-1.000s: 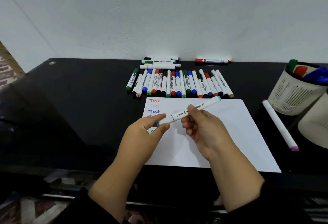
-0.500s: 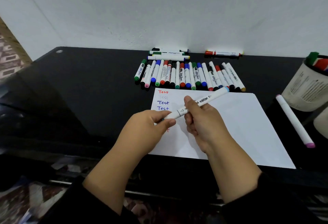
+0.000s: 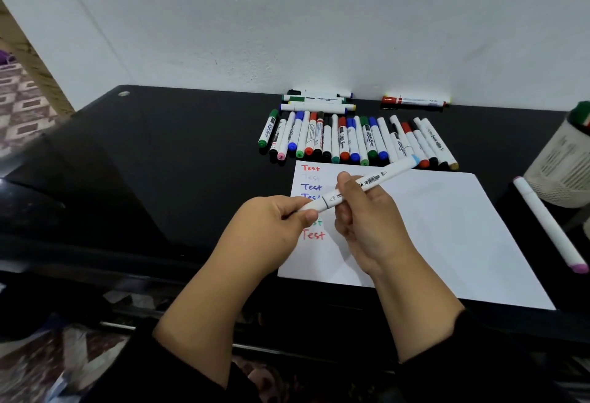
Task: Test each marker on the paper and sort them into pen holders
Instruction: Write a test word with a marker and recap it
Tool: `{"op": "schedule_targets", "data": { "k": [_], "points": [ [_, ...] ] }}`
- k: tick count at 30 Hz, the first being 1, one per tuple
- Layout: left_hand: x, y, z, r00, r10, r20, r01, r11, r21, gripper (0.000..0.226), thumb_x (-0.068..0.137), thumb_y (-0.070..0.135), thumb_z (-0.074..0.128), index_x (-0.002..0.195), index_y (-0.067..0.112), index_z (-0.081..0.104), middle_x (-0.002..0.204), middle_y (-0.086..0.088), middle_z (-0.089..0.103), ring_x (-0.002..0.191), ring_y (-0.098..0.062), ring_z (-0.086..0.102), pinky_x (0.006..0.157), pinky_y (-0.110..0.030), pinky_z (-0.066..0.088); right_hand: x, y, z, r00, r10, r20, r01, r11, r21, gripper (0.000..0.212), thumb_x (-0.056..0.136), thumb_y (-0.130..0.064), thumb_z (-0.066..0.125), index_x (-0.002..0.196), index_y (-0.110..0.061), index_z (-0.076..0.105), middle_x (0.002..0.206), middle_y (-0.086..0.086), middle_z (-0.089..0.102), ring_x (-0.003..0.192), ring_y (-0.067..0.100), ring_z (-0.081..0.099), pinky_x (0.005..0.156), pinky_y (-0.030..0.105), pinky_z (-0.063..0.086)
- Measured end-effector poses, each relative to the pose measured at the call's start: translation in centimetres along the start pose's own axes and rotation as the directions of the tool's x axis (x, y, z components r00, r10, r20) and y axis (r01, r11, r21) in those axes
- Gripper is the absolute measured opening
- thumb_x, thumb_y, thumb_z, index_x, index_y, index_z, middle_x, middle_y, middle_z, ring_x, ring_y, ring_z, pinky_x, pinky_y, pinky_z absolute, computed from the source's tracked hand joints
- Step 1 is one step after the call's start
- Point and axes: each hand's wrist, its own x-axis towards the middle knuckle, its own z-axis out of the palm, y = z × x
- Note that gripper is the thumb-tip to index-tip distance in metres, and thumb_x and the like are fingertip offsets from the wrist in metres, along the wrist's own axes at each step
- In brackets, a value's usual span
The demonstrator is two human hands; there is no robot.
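Since prior frames: both hands have shifted slightly w/ the marker; more "Test" lines now show on the paper, incl. a red one near its left edge. No cap separation yet.

Bench (image 3: 159, 160): black, carries all items. Paper (image 3: 447, 227) lies at front-centre. Pen holder (image 3: 562, 166) stands at right edge, markers inside. Marker row (image 3: 354, 141) lies behind the paper, untested.

Left hand (image 3: 271, 230) pinches the cap end of the held marker (image 3: 367, 184). Right hand (image 3: 367, 230) grips its barrel; pale blue end points toward the back-right. Marker is held above the paper, apart from it.

Judgement: uncapping step in progress; most of the sorting remains.
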Motion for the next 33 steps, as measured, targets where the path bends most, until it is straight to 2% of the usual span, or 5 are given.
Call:
{"op": "schedule_targets", "data": {
  "k": [7, 12, 15, 27, 33],
  "points": [
    [-0.2, 0.1, 0.0, 1.0, -0.031, -0.003, 0.031, 0.999, 0.026, 0.025, 0.093, 0.032, 0.055, 0.115, 0.032, 0.065, 0.076, 0.007, 0.064, 0.051, -0.004, 0.044, 0.045, -0.01, 0.034, -0.1, 0.3, 0.9, 0.995, 0.041, -0.093, -0.04, 0.999, 0.018, 0.027, 0.096, -0.024, 0.054, 0.07, -0.014, 0.051, 0.039, -0.008, 0.036, 0.037, 0.006, 0.026, 0.04, 0.018, 0.024],
    [-0.6, 0.5, 0.4, 1.0, -0.01, -0.003, 0.01, 0.986, 0.165, 0.025, 0.094, 0.033, 0.052, 0.115, 0.03, 0.065, 0.094, 0.001, 0.066, 0.077, -0.014, 0.058, 0.067, -0.029, 0.046, 0.4, 0.4, 0.7, 0.961, 0.102, -0.259, -0.129, 0.987, -0.091, 0.029, 0.095, -0.031, 0.054, 0.071, -0.014, 0.052, 0.04, -0.006, 0.038, 0.038, 0.009, 0.028, 0.039, 0.022, 0.025],
    [-1.2, -0.1, -1.4, 0.994, -0.047, -0.095, 0.056, 0.995, 0.089, 0.025, 0.092, 0.032, 0.055, 0.115, 0.035, 0.064, 0.087, 0.018, 0.062, 0.074, -0.004, 0.056, 0.061, -0.021, 0.042, 1.4, -1.4, -1.5, 0.92, 0.109, -0.375, -0.116, 0.993, 0.004, 0.027, 0.095, -0.03, 0.055, 0.072, -0.016, 0.051, 0.046, -0.005, 0.039, 0.039, 0.008, 0.03, 0.04, 0.021, 0.025],
    [0.4, -1.4, -0.9, 0.982, -0.056, -0.18, 0.081, 0.988, 0.134, 0.027, 0.095, 0.032, 0.05, 0.12, 0.033, 0.062, 0.074, 0.022, 0.049, 0.07, 0.0, 0.049, 0.057, -0.015, 0.037, 0.2, -0.1, -0.6, 0.974, 0.089, -0.207, -0.102, 0.993, -0.055, 0.026, 0.094, -0.03, 0.056, 0.074, -0.012, 0.055, 0.048, 0.0, 0.041, 0.036, 0.008, 0.028, 0.037, 0.019, 0.024],
    [1.1, -2.1, -1.2, 0.979, -0.098, -0.176, 0.121, 0.985, 0.123, 0.032, 0.096, 0.034, 0.049, 0.127, 0.031, 0.057, 0.108, 0.008, 0.062, 0.081, -0.009, 0.052, 0.062, -0.021, 0.038, -0.7, 0.9, -1.0, 0.98, -0.004, -0.201, -0.046, 0.969, -0.241, 0.028, 0.091, -0.036, 0.06, 0.077, -0.011, 0.059, 0.047, -0.002, 0.052, 0.041, 0.011, 0.037, 0.04, 0.02, 0.032]
  ]
}}
